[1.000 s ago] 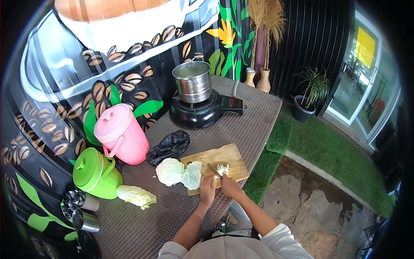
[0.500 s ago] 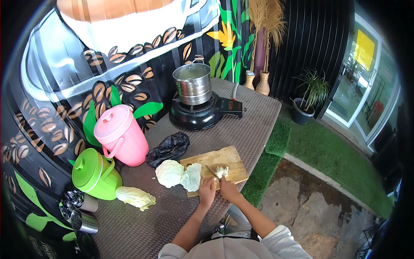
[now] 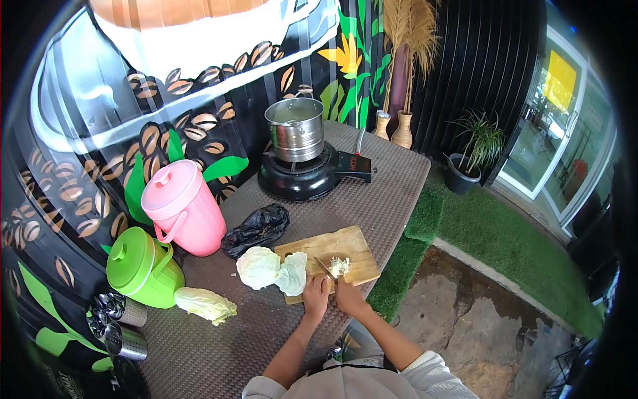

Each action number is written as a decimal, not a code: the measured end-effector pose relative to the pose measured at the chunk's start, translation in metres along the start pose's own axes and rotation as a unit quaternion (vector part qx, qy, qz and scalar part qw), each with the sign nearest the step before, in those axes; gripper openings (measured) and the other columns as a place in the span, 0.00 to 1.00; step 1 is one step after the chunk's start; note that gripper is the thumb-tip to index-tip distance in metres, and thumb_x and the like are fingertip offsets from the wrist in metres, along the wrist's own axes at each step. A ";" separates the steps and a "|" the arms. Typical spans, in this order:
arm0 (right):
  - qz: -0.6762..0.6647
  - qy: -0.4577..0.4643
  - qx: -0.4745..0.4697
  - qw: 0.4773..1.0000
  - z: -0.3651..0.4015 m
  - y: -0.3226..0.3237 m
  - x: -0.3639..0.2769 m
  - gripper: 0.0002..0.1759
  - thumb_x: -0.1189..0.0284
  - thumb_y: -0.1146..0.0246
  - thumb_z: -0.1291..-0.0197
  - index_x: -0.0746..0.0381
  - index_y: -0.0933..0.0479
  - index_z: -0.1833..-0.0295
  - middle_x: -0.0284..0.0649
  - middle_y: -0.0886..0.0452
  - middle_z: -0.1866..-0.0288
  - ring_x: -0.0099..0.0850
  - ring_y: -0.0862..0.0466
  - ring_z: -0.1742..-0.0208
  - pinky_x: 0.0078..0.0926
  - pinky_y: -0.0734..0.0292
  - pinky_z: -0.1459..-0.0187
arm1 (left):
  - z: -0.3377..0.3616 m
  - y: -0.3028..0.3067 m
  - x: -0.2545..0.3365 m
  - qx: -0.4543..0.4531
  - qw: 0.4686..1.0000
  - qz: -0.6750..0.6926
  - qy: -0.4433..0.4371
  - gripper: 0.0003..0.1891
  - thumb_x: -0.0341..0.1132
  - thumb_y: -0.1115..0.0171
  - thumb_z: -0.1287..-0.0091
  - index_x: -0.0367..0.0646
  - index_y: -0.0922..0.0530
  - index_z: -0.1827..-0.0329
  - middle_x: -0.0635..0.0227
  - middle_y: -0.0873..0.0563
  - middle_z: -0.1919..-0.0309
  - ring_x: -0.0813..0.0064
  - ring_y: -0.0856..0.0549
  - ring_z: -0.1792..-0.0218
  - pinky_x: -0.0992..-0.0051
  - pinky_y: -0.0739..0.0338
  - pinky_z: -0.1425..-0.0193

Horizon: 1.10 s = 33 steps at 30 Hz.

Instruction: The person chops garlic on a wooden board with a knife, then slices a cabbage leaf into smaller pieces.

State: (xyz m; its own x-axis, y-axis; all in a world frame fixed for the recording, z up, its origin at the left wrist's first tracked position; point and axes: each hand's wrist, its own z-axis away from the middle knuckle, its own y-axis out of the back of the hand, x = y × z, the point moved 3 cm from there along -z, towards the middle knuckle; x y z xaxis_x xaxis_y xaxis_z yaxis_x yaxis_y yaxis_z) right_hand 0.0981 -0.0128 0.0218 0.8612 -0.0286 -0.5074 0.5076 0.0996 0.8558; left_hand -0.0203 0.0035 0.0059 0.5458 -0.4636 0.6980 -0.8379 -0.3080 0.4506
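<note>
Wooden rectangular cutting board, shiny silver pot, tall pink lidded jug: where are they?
Wooden cutting board (image 3: pixel 339 244): head view, bare top.
Silver pot (image 3: pixel 294 140): head view, outer wall.
Pink lidded jug (image 3: pixel 195 214): head view, body.

Brn table (image 3: pixel 359 206): stove (image 3: pixel 292 181), cutting bd (image 3: pixel 359 251), prob. bag (image 3: pixel 256 231).

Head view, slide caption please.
Right hand holds a knife beside pale shreds on a wooden board, left hand close by.

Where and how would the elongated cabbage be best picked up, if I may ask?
Probably around the middle of the elongated cabbage, from above: it lies lengthwise on the table, uncovered, while its whiter end sits close to the green bucket.
</note>
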 end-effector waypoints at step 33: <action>0.011 -0.011 -0.008 1.000 -0.008 -0.002 -0.010 0.12 0.69 0.50 0.33 0.67 0.35 0.51 0.60 0.18 0.64 0.55 0.16 0.61 0.49 0.20 0.62 | 0.000 0.001 0.003 0.031 0.998 -0.035 -0.037 0.04 0.24 0.38 0.42 0.32 0.19 0.66 0.54 0.20 0.69 0.53 0.22 0.60 0.52 0.32 0.33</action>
State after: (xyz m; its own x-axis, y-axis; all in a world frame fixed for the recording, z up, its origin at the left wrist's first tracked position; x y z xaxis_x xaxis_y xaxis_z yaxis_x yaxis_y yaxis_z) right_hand 0.0886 -0.0046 0.0241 0.8728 -0.0474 -0.4857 0.4878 0.1156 0.8653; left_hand -0.0192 0.0018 0.0088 0.6045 -0.4978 0.6220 -0.7965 -0.3912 0.4610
